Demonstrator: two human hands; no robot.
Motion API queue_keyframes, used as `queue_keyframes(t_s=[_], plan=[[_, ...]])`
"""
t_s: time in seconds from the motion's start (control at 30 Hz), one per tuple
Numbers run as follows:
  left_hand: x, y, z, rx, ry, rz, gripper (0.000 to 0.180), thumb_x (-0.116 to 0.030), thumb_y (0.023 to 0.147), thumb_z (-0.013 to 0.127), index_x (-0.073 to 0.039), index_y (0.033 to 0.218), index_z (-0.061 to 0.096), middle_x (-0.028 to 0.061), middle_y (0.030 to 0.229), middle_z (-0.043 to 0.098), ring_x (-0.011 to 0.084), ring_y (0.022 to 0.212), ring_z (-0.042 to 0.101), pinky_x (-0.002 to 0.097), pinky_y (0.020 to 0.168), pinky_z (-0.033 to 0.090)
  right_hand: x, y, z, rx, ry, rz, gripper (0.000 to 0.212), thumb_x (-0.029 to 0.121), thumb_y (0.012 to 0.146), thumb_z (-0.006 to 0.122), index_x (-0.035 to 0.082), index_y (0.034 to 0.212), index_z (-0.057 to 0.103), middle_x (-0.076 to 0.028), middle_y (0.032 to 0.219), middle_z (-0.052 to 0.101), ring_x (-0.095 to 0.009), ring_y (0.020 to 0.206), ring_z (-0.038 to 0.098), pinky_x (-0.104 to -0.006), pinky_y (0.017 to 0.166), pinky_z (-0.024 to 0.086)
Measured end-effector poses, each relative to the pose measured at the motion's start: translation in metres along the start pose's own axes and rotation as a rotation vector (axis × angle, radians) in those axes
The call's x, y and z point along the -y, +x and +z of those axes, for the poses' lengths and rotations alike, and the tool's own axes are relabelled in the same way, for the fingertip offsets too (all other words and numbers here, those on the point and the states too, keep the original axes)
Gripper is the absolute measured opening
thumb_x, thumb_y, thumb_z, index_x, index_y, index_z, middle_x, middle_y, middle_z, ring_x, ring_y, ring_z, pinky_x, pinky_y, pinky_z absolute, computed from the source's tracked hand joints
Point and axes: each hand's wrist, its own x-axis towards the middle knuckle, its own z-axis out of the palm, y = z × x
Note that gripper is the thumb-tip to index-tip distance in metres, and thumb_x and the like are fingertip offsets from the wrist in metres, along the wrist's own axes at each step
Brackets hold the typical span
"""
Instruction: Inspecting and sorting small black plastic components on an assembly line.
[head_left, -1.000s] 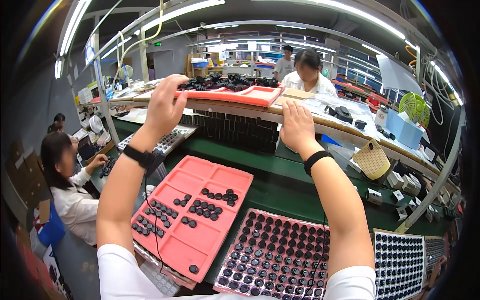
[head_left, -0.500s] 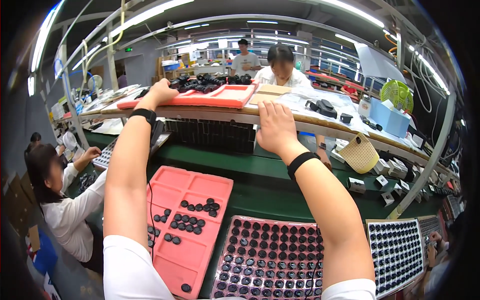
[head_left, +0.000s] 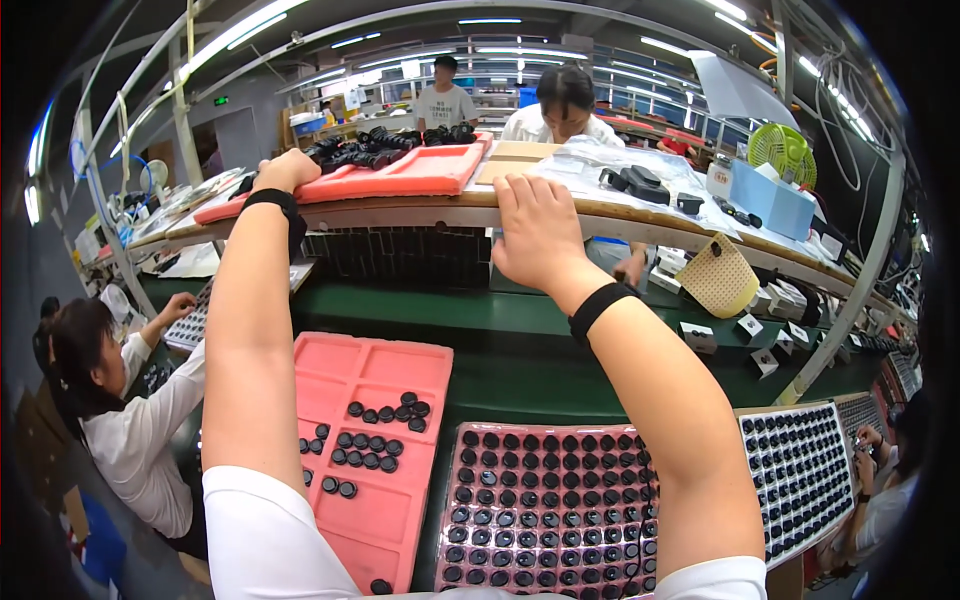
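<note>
My left hand (head_left: 289,172) is up at the raised shelf, over the near edge of a pink foam tray (head_left: 400,186) that holds a heap of black parts (head_left: 365,147). Its fingers look curled in beside the heap, and what they hold, if anything, is hidden. Stretched over the shelf's wooden front edge (head_left: 640,229), my right hand (head_left: 540,228) lies with its fingers extended next to a flat brown cardboard piece (head_left: 520,160). Both wrists wear black bands. Below my arms, a second pink compartment tray (head_left: 400,365) carries several round black lens-like pieces (head_left: 366,440).
A clear tray (head_left: 545,500) with rows of black round pieces lies front centre, a white one (head_left: 797,480) to its right. Co-workers sit left, right and across the shelf. Small white boxes (head_left: 698,338) and a green fan (head_left: 783,153) are at right.
The whole view has shifted slightly, with shelf and hands appearing further left. Both hands keep about the same places at the shelf. The co-worker on the left has moved a little.
</note>
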Motion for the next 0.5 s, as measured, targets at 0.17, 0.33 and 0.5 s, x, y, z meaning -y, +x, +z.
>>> queue_keyframes(t_s=[0.17,0.33,0.5], plan=[[-0.001,-0.014,0.009,-0.109,-0.026,0.061,0.050,-0.030,0.079,0.050,-0.003,0.120,0.058,0.0207,0.128,0.054,0.0358,0.121,0.049,0.0478,0.107,0.027,-0.002,-0.002,0.002,-0.012,-0.017,-0.004,0.059,0.024,0.066,0.063,0.001,0.118,0.047,-0.011,0.117,0.050,-0.027,0.112,0.046,-0.0399,0.095,0.035],[0.005,-0.007,0.009,-0.115,-0.003,0.085,0.051,-0.030,0.079,0.050,-0.004,0.123,0.056,0.0180,0.132,0.051,0.0400,0.125,0.043,0.0467,0.106,0.030,0.000,0.000,0.003,-0.022,-0.016,-0.004,0.059,0.024,0.066,0.063,0.001,0.118,0.047,-0.010,0.116,0.050,-0.027,0.112,0.046,-0.0395,0.095,0.034],[0.004,-0.008,0.011,-0.178,-0.059,0.034,0.054,-0.031,0.080,0.051,-0.006,0.128,0.054,0.0123,0.137,0.049,0.0412,0.128,0.039,0.0453,0.105,0.032,0.000,0.000,0.002,0.003,-0.018,0.009,0.059,0.023,0.066,0.062,0.001,0.119,0.047,-0.010,0.117,0.050,-0.026,0.112,0.045,-0.0393,0.095,0.034]])
